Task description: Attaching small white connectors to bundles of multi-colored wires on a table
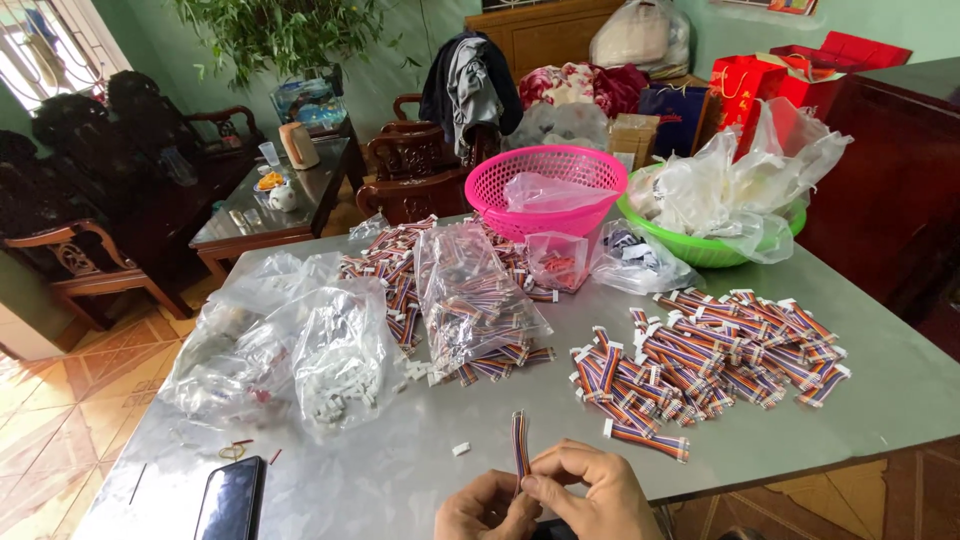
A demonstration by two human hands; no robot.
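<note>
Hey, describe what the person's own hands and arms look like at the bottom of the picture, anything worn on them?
Only the two hands show, at the bottom edge of the head view. The left hand and the right hand are both bare: no gloves, and no rings or watch that I can see. No sleeve is in view; the wrists and forearms are cut off by the frame, so what is worn further up cannot be told.

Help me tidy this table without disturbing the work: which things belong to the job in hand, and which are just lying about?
In use: ribbon cable held by left hand and right hand; pile of finished cables; bag of white connectors; bag of cables.

Lying about: phone; pink basket; green basin; rubber band.
</note>
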